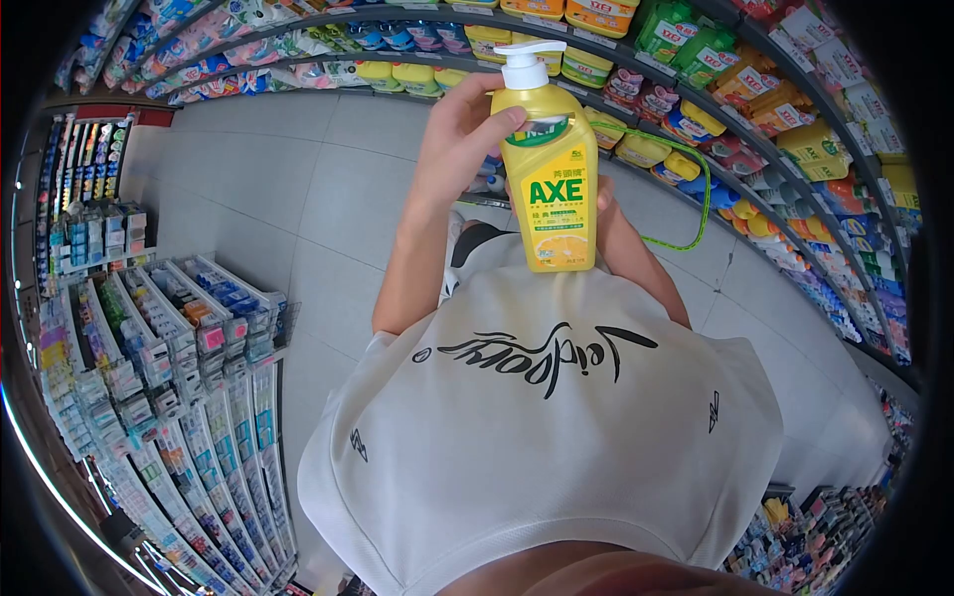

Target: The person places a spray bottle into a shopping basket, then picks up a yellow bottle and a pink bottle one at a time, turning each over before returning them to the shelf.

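A yellow pump bottle of dish soap (pixel 556 209) with a white pump head (pixel 527 65) stands nearly upright before my chest, its AXE label facing me. My left hand (pixel 465 134) is closed around its upper part, thumb across the front just below the neck. Behind the bottle's right side is my right hand (pixel 605 202), partly covered by it. Its visible fingers look curled, but what they grip is hidden. Beyond the right forearm shows the yellow-green edge of what looks like a shopping basket (pixel 707 189), mostly concealed by the bottle and arm.
Shelves of packaged cleaning goods (pixel 706 55) curve along the far side and the right. A rack of small packages (pixel 169 338) stands on the left. Grey floor tiles (pixel 328 189) lie between them, and another display (pixel 815 536) is at lower right.
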